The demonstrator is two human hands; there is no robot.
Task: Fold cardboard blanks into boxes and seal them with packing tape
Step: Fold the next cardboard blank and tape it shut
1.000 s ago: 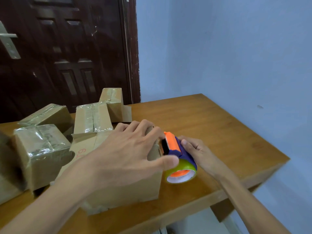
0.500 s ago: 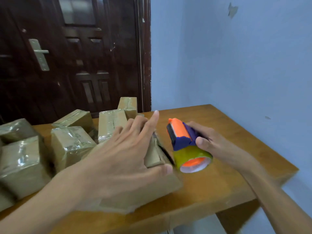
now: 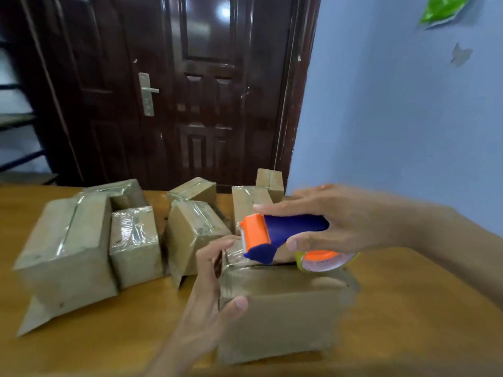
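A brown cardboard box [image 3: 280,314] stands on the wooden table [image 3: 408,322] in front of me. My left hand [image 3: 212,289] grips its left end, thumb on the front face and fingers curled over the top edge. My right hand [image 3: 343,221] holds a tape dispenser [image 3: 275,235] with a blue handle and orange head just above the box's top. Its roll of clear tape [image 3: 326,261] sits at the top right of the box. A shiny strip of tape lies on the box top under the dispenser's head.
Several taped cardboard boxes [image 3: 136,246] crowd the table to the left and behind. A dark wooden door [image 3: 190,91] stands beyond the table and a blue wall [image 3: 394,118] runs along the right. The table's right edge is close to the box.
The box now stands with my left hand gripping its left end instead of lying flat across it. My right hand has lifted the dispenser from beside the box onto its top. The camera has tilted up.
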